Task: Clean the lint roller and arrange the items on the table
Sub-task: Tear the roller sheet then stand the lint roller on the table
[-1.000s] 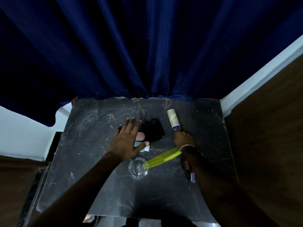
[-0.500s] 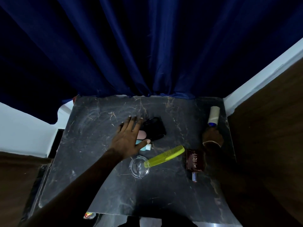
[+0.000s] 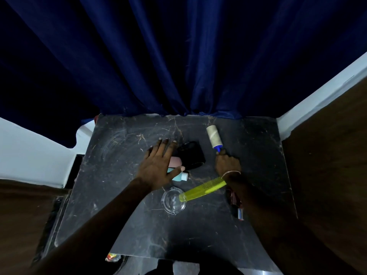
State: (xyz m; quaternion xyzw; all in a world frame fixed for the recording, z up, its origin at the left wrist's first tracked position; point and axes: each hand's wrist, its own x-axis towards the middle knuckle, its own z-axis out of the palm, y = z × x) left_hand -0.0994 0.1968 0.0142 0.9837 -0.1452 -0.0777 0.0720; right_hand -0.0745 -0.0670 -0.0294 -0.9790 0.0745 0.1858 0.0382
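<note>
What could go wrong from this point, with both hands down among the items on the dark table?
The right hand grips the white lint roller with a blue handle; its wrist sits over the tip of the yellow-green plastic comb propped on the clear glass ashtray, so pulling back could drag the comb off. That forearm also covers the small brown bottle, which might get knocked.

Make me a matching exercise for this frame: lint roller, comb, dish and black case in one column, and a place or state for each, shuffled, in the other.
1 lint roller
2 comb
3 dish
4 black case

A just right of the flat left hand
B handle gripped by the right hand
C clear, under another item's end
D yellow-green, handle end over the dish

Pairs: 1-B, 2-D, 3-C, 4-A
</note>
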